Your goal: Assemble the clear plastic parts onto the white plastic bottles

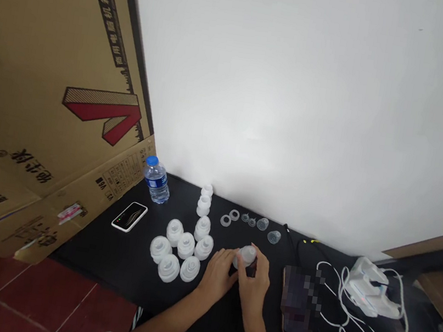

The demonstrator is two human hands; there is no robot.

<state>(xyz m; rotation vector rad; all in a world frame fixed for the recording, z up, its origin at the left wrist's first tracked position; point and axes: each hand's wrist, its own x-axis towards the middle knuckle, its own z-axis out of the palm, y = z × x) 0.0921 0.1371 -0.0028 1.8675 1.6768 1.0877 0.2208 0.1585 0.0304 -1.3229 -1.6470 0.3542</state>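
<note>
Left hand [216, 276] and right hand [253, 288], both bare, press together on 1 frosted translucent plastic cap [247, 257], pinched between fingertips above black table [107, 262]. Smooth plastic could slip from this grip, drop and topple neighbouring white plastic caps [185, 245].

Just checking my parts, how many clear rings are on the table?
2: one ring lies on the black table, and the other ring sits just to its right.
</note>
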